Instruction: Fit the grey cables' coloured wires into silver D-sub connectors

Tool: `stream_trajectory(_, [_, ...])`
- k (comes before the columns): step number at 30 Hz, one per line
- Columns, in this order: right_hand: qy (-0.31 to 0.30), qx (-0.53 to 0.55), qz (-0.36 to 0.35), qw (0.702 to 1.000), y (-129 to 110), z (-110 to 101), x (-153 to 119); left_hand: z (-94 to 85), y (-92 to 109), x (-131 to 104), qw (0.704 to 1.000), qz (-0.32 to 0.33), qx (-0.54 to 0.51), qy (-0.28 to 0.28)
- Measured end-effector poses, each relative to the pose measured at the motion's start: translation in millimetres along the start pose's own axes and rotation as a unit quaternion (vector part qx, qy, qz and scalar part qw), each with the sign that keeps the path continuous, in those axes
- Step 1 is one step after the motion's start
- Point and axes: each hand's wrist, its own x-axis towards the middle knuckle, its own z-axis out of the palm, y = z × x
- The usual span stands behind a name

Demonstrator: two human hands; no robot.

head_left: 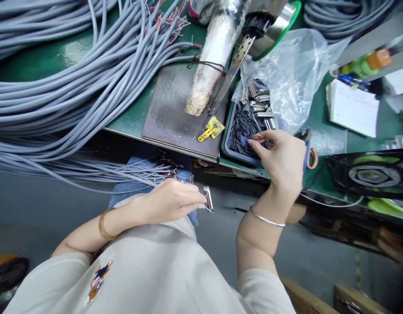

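Note:
Over my lap, my left hand [175,198] has its fingers closed on a cable connector [208,199], a flat metal-edged piece with wires behind it. The hand covers most of those wires. At the bench edge, my right hand [282,159] reaches over a blue tray [225,146], thumb and forefinger pinched together. Whatever lies between those fingertips is too small to make out. Short black tubes [238,133] fill the tray's near part, with several metal connectors [262,107] at its far side. Grey cables [129,170] with connectors on their ends lie across my lap.
Bundles of grey cable [73,100] cover the bench's left side. On a dark board [168,100] lie a yellow piece [207,133] and a wrapped white tube's end [201,93]. Rightward are a plastic bag [286,74], orange-handled tool [312,159], notepad [353,107] and black fan [371,174].

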Motion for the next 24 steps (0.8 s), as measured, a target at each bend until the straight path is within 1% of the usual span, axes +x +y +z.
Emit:
stream_trajectory(1, [-0.016, -0.006, 0.007, 1.000, 3, 1, 4, -4.2, 4, 3, 0.999, 0.003, -0.048, -0.022])
stream_trajectory(2, [-0.021, -0.013, 0.012, 1.000, 5, 2, 7, -9.2, 7, 6, 0.994, -0.013, -0.105, -0.034])
stream_trajectory(4, [-0.025, -0.024, 0.001, 0.999, 7, 4, 10, -19.2, 10, 11, 0.976, -0.085, -0.199, -0.022])
stream_trajectory(5, [-0.026, -0.026, -0.014, 0.999, 8, 4, 11, -23.1, 9, 13, 0.963, -0.133, -0.235, 0.004])
stream_trajectory(7, [-0.025, -0.027, -0.044, 0.998, 11, 6, 12, -27.3, 2, 15, 0.923, -0.222, -0.304, 0.078])
stream_trajectory(8, [-0.021, -0.024, -0.053, 0.998, 12, 6, 13, -27.6, -3, 15, 0.898, -0.255, -0.339, 0.119])
stream_trajectory(10, [-0.001, -0.010, -0.059, 0.998, 12, 7, 14, -25.7, -12, 16, 0.851, -0.292, -0.395, 0.186])
stream_trajectory(11, [0.021, 0.004, -0.052, 0.998, 9, 7, 12, -24.0, -16, 17, 0.834, -0.303, -0.411, 0.208])
stream_trajectory(13, [0.099, 0.061, -0.026, 0.993, -2, 4, 5, -20.1, -20, 20, 0.817, -0.313, -0.424, 0.235])
stream_trajectory(14, [0.151, 0.109, -0.008, 0.982, -10, 2, -2, -18.2, -21, 22, 0.813, -0.313, -0.424, 0.245])
stream_trajectory(15, [0.212, 0.173, -0.004, 0.962, -19, -1, -10, -16.3, -21, 23, 0.813, -0.311, -0.422, 0.253])
stream_trajectory(16, [0.259, 0.239, -0.007, 0.936, -29, -2, -19, -14.5, -21, 25, 0.814, -0.309, -0.417, 0.260])
stream_trajectory(17, [0.252, 0.293, -0.010, 0.922, -38, -2, -29, -12.9, -21, 27, 0.816, -0.307, -0.410, 0.266])
stream_trajectory(19, [0.205, 0.358, -0.023, 0.910, -55, 1, -48, -10.1, -20, 30, 0.823, -0.307, -0.391, 0.276])
stream_trajectory(20, [0.139, 0.380, -0.051, 0.913, -62, 6, -55, -9.0, -19, 31, 0.826, -0.307, -0.382, 0.278])
stream_trajectory(21, [0.101, 0.395, -0.055, 0.912, -67, 12, -61, -8.3, -18, 32, 0.830, -0.307, -0.372, 0.279])
stream_trajectory(22, [0.082, 0.401, -0.048, 0.911, -71, 20, -65, -7.9, -17, 33, 0.833, -0.308, -0.364, 0.279])
stream_trajectory(24, [0.079, 0.400, -0.020, 0.913, -76, 34, -68, -7.9, -15, 35, 0.839, -0.308, -0.352, 0.279])
